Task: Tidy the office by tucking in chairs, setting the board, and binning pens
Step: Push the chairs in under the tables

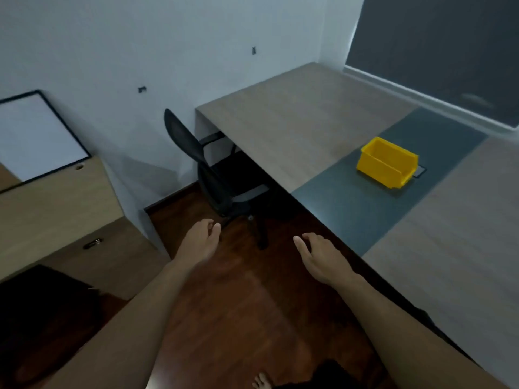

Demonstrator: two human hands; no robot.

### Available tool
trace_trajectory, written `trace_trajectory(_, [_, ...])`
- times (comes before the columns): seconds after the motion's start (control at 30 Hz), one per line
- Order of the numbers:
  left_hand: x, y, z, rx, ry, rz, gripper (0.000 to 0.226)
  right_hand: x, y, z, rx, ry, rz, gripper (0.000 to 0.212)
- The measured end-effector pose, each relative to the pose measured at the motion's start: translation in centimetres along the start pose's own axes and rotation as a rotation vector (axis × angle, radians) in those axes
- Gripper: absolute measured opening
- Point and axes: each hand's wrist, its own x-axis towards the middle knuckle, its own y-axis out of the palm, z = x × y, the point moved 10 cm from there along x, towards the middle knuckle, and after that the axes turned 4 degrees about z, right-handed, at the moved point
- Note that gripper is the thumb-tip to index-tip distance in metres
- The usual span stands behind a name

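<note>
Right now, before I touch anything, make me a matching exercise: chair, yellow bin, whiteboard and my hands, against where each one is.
1 chair
2 yellow bin
3 whiteboard
4 left hand and right hand

A on the cabinet
B over the floor, holding nothing
C on the blue-grey strip of the desk
D seat partly under the desk

Pairs: 1-D, 2-C, 3-A, 4-B

Rm holds 1 chair (213,175); 1 yellow bin (386,164); 1 whiteboard (39,136); 1 table (309,122); 1 cabinet (56,209) w/ 1 handle (92,244); 2 wall fixings (254,50); 2 grips, left grip (200,242) & right grip (317,256); 1 bare foot (261,381).
</note>
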Motion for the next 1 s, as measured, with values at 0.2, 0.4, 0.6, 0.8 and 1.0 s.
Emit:
trace_trajectory(0.2, [2.5,-5.2,5.5,-0.044,-0.071,-0.068,0.058,6.9,2.7,7.7,-0.038,-0.099,0.09,0.078])
trace_trajectory(0.4, [7.5,-9.0,9.6,-0.097,-0.138,-0.104,0.059,16.0,4.2,13.9,-0.053,-0.183,0.137,0.076])
trace_trajectory(0.6, [14.4,-14.1,11.1,-0.101,-0.179,-0.134,0.056,26.0,4.5,20.0,-0.065,-0.246,0.204,0.076])
trace_trajectory(0.8, [22.9,-19.3,12.7,-0.146,-0.238,-0.193,0.054,35.8,3.0,25.6,-0.062,-0.301,0.237,0.078])
trace_trajectory(1.0, [29.3,-20.6,12.6,-0.196,-0.225,-0.181,0.056,42.5,3.9,28.6,-0.074,-0.312,0.284,0.079])
